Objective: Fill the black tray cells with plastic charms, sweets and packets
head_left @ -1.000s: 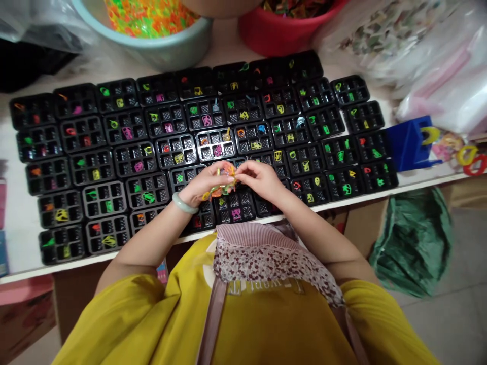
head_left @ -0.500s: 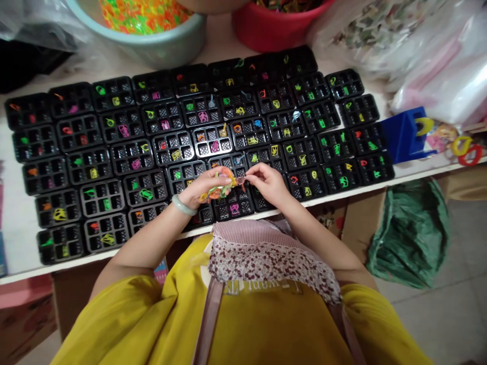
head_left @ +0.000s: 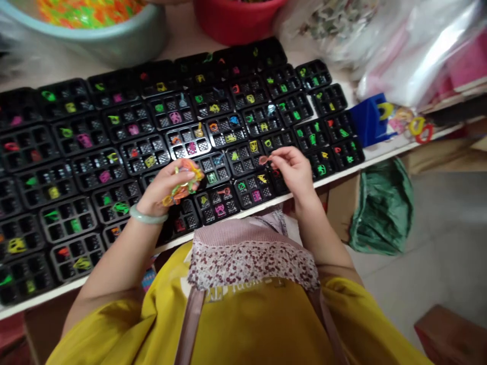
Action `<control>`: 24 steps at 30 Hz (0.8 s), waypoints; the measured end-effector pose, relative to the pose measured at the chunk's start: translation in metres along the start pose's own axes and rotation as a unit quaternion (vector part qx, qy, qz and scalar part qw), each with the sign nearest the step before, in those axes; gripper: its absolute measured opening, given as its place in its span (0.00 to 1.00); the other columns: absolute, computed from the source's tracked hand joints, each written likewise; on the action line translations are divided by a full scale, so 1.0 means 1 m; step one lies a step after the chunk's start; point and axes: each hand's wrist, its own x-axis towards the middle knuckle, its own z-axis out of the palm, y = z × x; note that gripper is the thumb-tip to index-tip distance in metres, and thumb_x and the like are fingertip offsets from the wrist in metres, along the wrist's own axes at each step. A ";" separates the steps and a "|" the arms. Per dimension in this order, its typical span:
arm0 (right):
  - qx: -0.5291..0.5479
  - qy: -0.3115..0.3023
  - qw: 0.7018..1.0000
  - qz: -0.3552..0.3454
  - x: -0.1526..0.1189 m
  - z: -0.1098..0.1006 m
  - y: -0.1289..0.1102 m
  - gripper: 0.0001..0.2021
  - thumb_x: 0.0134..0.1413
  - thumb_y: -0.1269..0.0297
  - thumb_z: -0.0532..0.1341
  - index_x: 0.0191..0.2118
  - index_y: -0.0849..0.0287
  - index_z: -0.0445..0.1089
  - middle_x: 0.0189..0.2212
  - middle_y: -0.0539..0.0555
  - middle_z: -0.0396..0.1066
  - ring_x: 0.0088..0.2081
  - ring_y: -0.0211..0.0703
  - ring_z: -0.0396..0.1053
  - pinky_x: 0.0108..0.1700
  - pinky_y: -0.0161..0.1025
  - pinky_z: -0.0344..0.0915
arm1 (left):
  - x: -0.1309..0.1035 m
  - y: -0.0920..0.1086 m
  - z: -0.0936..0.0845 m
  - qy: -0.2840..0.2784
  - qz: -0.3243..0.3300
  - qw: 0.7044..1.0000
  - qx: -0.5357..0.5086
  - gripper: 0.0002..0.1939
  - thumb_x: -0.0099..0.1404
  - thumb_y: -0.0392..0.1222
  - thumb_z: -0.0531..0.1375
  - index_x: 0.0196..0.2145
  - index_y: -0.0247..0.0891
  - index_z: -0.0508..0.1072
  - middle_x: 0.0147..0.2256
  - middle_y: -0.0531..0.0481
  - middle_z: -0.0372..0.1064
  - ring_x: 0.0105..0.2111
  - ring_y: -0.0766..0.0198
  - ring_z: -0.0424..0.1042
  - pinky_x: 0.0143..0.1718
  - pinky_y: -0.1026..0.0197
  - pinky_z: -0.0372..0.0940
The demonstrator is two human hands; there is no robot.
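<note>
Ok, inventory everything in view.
Trays: many, black, on white table
Pieces: many, multicoloured, in trays
Tub: one, pale blue, top left
Basin: one, red, top
Bags: several, clear, top right
Holder: one, blue, beside trays
Loose rings: two, yellow, red, beside holder
Sack: one, green, right
Boxes: several, brown, lower than table
Apron: one, pinkish, bottom
Shirt: one, yellow, under apron
Bangle: one, pale, left wrist
Left hand: one, holding clustered pieces
Right hand: one, pinching pinkish piece

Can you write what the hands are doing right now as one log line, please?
left hand: holding bunch of colourful pieces | right hand: pinching small reddish piece over black trays | hands: apart
</note>
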 end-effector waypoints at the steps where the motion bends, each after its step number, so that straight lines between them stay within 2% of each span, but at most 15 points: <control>1: -0.004 0.036 0.999 -0.003 0.003 -0.014 0.000 0.07 0.51 0.59 0.64 0.35 0.54 0.70 0.31 0.48 0.72 0.31 0.36 0.69 0.37 0.38 0.69 | 0.001 -0.001 -0.001 0.007 -0.004 1.000 -0.001 0.14 0.49 0.40 0.69 0.33 0.36 0.71 0.28 0.50 0.72 0.21 0.69 0.68 0.15 0.71 0.56; 3: -0.023 0.070 0.997 -0.009 0.006 -0.037 0.000 0.07 0.49 0.60 0.65 0.34 0.54 0.70 0.31 0.47 0.72 0.31 0.37 0.69 0.37 0.37 0.69 | 0.003 -0.002 -0.002 0.018 -0.011 1.000 0.000 0.12 0.51 0.40 0.68 0.32 0.36 0.72 0.29 0.50 0.72 0.21 0.70 0.68 0.14 0.72 0.55; 7: -0.088 0.054 0.995 -0.013 0.003 -0.060 0.006 0.06 0.49 0.61 0.65 0.34 0.55 0.71 0.31 0.48 0.73 0.32 0.39 0.70 0.39 0.39 0.69 | 0.008 0.001 -0.001 0.044 0.000 0.999 -0.003 0.10 0.50 0.39 0.68 0.30 0.38 0.72 0.28 0.51 0.72 0.22 0.70 0.67 0.15 0.73 0.57; 9: -0.115 0.090 0.989 -0.021 0.004 -0.069 0.010 0.06 0.50 0.61 0.64 0.34 0.56 0.71 0.31 0.49 0.73 0.32 0.39 0.70 0.39 0.40 0.69 | 0.007 0.006 0.000 0.057 0.001 0.998 0.004 0.10 0.50 0.39 0.67 0.31 0.39 0.72 0.27 0.52 0.71 0.22 0.70 0.66 0.13 0.73 0.55; 13: -0.150 0.206 0.966 -0.042 0.009 -0.096 0.018 0.06 0.50 0.62 0.63 0.35 0.56 0.71 0.32 0.50 0.73 0.33 0.39 0.70 0.39 0.40 0.69 | 0.006 0.013 0.003 0.079 -0.012 0.996 0.030 0.08 0.51 0.38 0.66 0.32 0.41 0.73 0.28 0.54 0.71 0.22 0.70 0.66 0.13 0.73 0.57; 16: -0.184 0.207 0.960 -0.033 0.012 -0.113 0.022 0.05 0.50 0.64 0.63 0.34 0.57 0.70 0.32 0.50 0.74 0.32 0.40 0.70 0.39 0.39 0.69 | 0.009 0.012 0.009 0.059 -0.019 0.998 0.033 0.08 0.52 0.38 0.65 0.32 0.42 0.73 0.28 0.55 0.71 0.22 0.71 0.66 0.12 0.74 0.56; 20: -0.187 0.209 0.959 -0.024 0.016 -0.118 0.028 0.05 0.51 0.65 0.61 0.35 0.57 0.70 0.33 0.51 0.74 0.33 0.40 0.71 0.41 0.41 0.69 | 0.016 0.007 0.020 0.031 -0.019 0.999 0.040 0.08 0.54 0.40 0.65 0.33 0.42 0.72 0.28 0.54 0.70 0.20 0.72 0.64 0.11 0.74 0.55; 22: -0.163 0.214 0.963 -0.028 0.023 -0.113 0.032 0.06 0.51 0.63 0.61 0.35 0.58 0.70 0.33 0.51 0.74 0.34 0.41 0.71 0.41 0.41 0.69 | 0.020 0.006 0.023 0.025 -0.021 0.999 0.036 0.08 0.54 0.40 0.66 0.33 0.41 0.72 0.28 0.53 0.70 0.21 0.72 0.64 0.12 0.74 0.56; 24: -0.153 0.190 0.969 -0.035 0.035 -0.103 0.037 0.06 0.51 0.63 0.61 0.35 0.57 0.71 0.33 0.52 0.75 0.34 0.42 0.71 0.42 0.42 0.69 | 0.023 0.005 0.027 0.027 -0.026 0.999 0.026 0.10 0.53 0.40 0.66 0.33 0.40 0.71 0.29 0.53 0.70 0.22 0.72 0.65 0.13 0.75 0.56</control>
